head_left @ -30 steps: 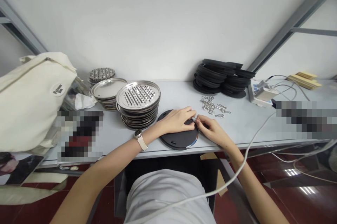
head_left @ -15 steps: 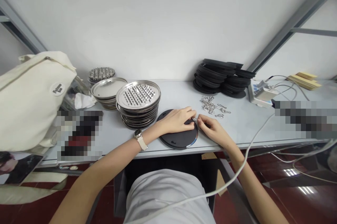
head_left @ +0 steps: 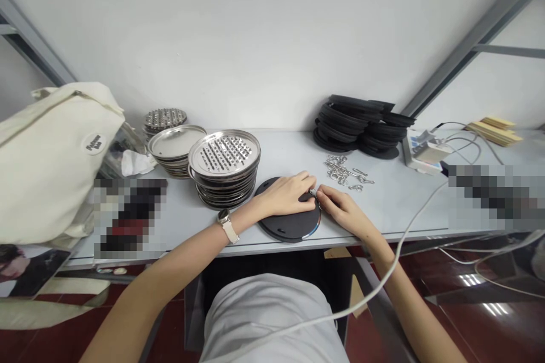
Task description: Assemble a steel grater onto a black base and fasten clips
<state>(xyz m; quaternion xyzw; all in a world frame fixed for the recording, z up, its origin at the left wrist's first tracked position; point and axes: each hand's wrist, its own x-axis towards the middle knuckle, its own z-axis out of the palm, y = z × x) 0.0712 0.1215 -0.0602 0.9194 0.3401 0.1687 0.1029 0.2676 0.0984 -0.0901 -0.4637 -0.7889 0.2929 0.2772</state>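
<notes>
A round black disc (head_left: 276, 225) lies flat near the table's front edge, with a shiny metal rim showing at its lower right. Across its top rests my left hand (head_left: 289, 195), thumb and curled fingers holding it at the right side. My right hand (head_left: 338, 207) is at that edge, its thumb and forefinger pinched on a small metal clip (head_left: 313, 192). My fingers partly hide the clip, and I cannot tell whether it is fastened to the disc. Behind the hands lies a loose pile of metal clips (head_left: 338, 170).
Left of the disc stands a stack of round metal grater plates (head_left: 224, 153), with plain metal discs (head_left: 176, 142) behind. Black discs (head_left: 349, 121) are stacked by the wall. A power strip (head_left: 419, 153) sits at right; a white cable (head_left: 398, 255) crosses before my right arm.
My right hand has shifted slightly left, toward the disc's edge, and more of the metal clip shows. My left hand stays in place on the disc.
</notes>
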